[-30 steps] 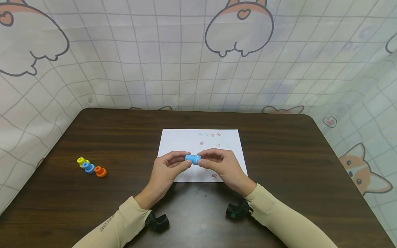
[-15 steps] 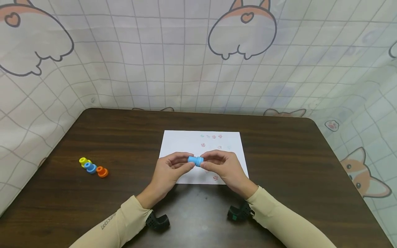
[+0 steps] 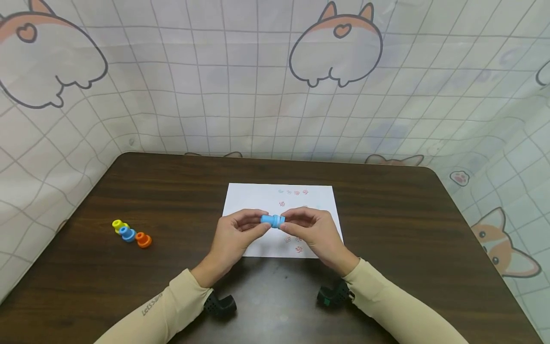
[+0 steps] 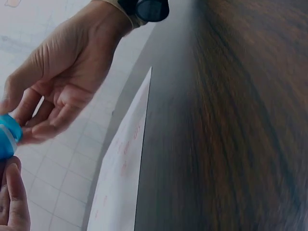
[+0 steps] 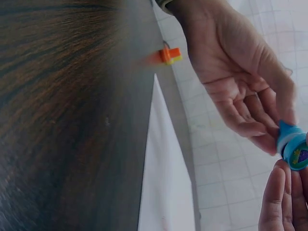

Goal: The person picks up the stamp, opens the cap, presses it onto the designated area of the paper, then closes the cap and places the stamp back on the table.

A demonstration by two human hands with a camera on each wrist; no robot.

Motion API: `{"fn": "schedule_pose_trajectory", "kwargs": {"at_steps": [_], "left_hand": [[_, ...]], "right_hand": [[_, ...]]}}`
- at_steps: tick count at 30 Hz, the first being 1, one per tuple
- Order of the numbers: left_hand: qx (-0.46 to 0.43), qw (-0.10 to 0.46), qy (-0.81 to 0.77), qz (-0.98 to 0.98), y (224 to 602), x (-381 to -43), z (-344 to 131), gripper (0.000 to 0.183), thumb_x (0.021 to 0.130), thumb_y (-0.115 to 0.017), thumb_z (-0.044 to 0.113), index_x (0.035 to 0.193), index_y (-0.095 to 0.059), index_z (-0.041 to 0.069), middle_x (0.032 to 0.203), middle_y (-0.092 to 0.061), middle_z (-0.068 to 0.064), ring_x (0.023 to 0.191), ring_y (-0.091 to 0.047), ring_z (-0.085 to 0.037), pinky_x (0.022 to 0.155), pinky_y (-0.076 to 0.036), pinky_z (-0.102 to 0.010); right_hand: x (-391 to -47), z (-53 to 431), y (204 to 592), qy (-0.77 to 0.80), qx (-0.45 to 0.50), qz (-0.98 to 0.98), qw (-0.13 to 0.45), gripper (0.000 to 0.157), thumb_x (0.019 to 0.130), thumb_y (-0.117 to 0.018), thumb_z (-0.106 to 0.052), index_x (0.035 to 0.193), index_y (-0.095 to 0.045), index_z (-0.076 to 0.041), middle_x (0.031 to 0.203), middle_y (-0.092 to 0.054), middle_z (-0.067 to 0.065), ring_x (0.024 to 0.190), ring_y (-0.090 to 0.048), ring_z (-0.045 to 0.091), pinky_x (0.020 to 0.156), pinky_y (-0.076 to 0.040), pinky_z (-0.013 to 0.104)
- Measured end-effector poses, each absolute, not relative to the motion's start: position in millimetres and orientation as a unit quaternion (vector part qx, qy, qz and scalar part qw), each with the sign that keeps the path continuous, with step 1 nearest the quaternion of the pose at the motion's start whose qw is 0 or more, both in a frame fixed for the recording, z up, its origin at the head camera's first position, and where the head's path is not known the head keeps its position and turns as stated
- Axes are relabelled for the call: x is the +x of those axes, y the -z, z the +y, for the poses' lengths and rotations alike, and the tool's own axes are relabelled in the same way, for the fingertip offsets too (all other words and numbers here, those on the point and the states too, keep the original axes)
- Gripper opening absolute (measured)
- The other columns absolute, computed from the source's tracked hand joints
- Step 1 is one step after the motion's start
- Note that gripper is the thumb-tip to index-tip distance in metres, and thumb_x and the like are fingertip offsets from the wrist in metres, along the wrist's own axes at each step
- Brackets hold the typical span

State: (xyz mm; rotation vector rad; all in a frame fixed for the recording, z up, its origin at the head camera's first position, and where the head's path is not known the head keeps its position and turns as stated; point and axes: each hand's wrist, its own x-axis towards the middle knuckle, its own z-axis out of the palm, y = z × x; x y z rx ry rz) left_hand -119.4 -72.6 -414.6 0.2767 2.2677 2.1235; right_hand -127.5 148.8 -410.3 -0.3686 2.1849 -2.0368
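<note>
In the head view, a small blue toy stamp point(image 3: 273, 220) lies level between both hands above the white paper point(image 3: 245, 196). My left hand point(image 3: 232, 234) pinches its left end between thumb and fingers. With thumb and fingertips, my right hand point(image 3: 315, 231) pinches the right end. In the right wrist view, the stamp point(image 5: 299, 153) shows a round end with a green and purple picture, and a dark gap beside a white band. The left wrist view catches only part of the stamp point(image 4: 6, 137) at its edge. Small red and pale printed marks dot the paper, partly covered by my right hand.
At the left of the dark wooden table point(image 3: 180, 191) stand a yellow stamp point(image 3: 118, 224), a blue stamp point(image 3: 127, 234) and an orange stamp point(image 3: 143, 240) close together. A white grid-patterned cloth point(image 3: 240, 95) with cartoon dogs hangs behind and at the sides.
The view has shifted slightly. Both hands keep their pinch on the blue stamp, which looks a little longer now, its right end slightly farther from the left one.
</note>
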Motion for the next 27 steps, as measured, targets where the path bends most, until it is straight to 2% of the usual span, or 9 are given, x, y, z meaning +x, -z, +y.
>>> {"fn": "schedule_pose_trajectory", "kwargs": {"at_steps": [10, 17, 27], "left_hand": [[0.106, 0.014, -0.619, 0.778, 418, -129, -82, 0.028, 0.086, -0.085, 0.022, 0.112, -0.078, 0.013, 0.107, -0.08, -0.01, 0.094, -0.077, -0.012, 0.089, -0.062, -0.023], [0.122, 0.02, -0.576, 0.808, 420, -133, -80, 0.028, 0.086, -0.085, 0.024, 0.112, -0.079, 0.017, 0.107, -0.081, -0.006, 0.092, -0.078, -0.015, 0.084, -0.062, -0.021], [0.164, 0.019, -0.525, 0.835, 422, -130, -67, 0.025, 0.087, -0.082, 0.018, 0.112, -0.079, 0.013, 0.106, -0.081, -0.001, 0.086, -0.075, -0.01, 0.08, -0.06, -0.021]], "right_hand": [[-130, 168, 401, 0.675, -0.113, 0.729, 0.034, 0.032, 0.088, -0.083, -0.017, 0.116, -0.075, -0.003, 0.099, -0.078, -0.009, 0.092, -0.076, 0.008, 0.088, -0.063, 0.026], [-131, 184, 395, 0.667, -0.099, 0.738, 0.012, 0.032, 0.089, -0.082, -0.016, 0.117, -0.074, -0.002, 0.097, -0.077, -0.011, 0.091, -0.075, 0.007, 0.085, -0.062, 0.024], [-133, 204, 387, 0.671, -0.085, 0.736, -0.02, 0.033, 0.09, -0.081, -0.014, 0.118, -0.072, 0.001, 0.096, -0.076, -0.01, 0.09, -0.073, 0.008, 0.084, -0.061, 0.024]]}}
